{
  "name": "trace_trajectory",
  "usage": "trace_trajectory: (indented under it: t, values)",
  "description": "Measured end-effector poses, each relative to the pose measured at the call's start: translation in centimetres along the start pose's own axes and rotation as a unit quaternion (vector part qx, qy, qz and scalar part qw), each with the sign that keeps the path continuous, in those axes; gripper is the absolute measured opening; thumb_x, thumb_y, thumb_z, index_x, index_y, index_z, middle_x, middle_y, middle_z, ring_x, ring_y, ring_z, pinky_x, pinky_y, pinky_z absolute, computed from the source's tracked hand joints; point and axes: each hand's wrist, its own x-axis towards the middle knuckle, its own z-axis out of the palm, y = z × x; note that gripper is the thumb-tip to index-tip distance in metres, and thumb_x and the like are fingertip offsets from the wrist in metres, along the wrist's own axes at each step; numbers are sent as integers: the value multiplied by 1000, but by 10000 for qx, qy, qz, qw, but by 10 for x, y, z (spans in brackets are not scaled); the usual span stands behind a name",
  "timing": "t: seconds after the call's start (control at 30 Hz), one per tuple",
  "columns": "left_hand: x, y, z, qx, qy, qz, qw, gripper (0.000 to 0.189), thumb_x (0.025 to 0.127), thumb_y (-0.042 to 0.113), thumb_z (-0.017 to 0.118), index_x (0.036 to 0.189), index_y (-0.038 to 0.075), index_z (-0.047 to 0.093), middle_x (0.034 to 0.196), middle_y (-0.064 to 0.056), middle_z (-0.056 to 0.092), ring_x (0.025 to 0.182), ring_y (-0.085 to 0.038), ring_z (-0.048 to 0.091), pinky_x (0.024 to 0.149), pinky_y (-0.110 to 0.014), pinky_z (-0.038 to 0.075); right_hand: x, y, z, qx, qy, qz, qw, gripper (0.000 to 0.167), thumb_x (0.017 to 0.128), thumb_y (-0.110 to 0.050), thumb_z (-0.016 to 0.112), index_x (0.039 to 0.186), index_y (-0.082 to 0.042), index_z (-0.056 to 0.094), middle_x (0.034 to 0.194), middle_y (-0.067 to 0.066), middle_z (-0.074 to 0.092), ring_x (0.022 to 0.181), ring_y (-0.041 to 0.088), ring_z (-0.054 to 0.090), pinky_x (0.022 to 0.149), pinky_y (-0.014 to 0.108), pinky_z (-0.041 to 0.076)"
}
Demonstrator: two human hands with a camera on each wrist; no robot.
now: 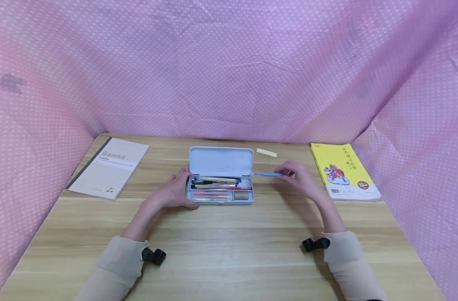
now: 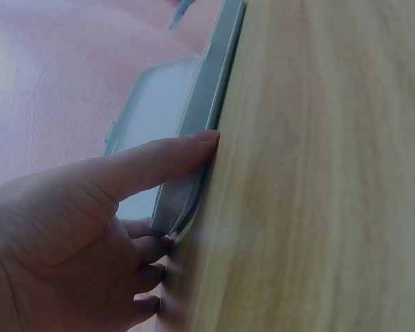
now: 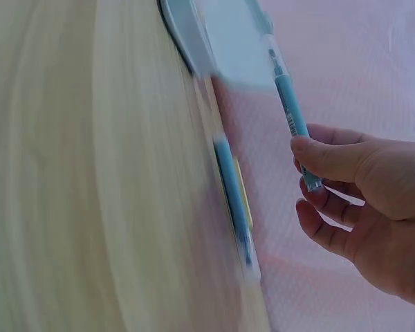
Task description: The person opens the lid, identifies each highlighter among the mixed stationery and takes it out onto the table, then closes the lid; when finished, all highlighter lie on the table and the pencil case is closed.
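Observation:
An open pencil case (image 1: 221, 161) lies at the middle of the table with its lid tipped back. Several pens (image 1: 214, 184) and a small brown-grey block (image 1: 241, 195) are inside. My left hand (image 1: 172, 192) holds the case's left end, with the thumb (image 2: 187, 149) along the front wall and the fingers round the end. To the right of the case, my right hand (image 1: 298, 177) pinches a light-blue pen (image 3: 290, 104) with a clear cap, which points toward the case. Beneath it, a second blue pen (image 3: 232, 194) lies on the table.
A white notebook (image 1: 110, 167) marked "Gambit" lies at the left of the wooden table (image 1: 229, 251). A yellow book (image 1: 342, 169) lies at the right. Behind the case is a pale yellow strip (image 1: 266, 152). A pink dotted cloth (image 1: 229, 75) hangs around the table's back and sides.

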Motion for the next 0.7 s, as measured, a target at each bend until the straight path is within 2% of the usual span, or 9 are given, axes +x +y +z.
trace_trajectory:
  t: [0.17,0.43,0.7]
  values:
    - [-1,1,-1,84,35,33,10000,103,71,36,89,149,-3,34,166,-33,20,157,-50,15,131,-63,7,-10,17,-13,-231,-34,276,9993,18,90,1,74,107,-4,76,100,12,74,88,16,65,75,23,57]
    - [1,1,0,70,-25,-29,10000,104,72,36,88,151,-3,32,168,-32,16,159,-49,9,131,-63,6,-14,28,-19,-433,-94,583,9973,18,90,-3,75,107,-7,77,102,11,75,88,15,65,75,21,56]
    - [2,0,0,71,-32,-13,10000,104,71,36,89,150,-3,33,168,-33,16,159,-49,6,131,-62,5,-14,33,-15,-703,-264,757,9943,17,90,-2,75,105,-9,78,101,9,73,89,19,65,77,21,54]
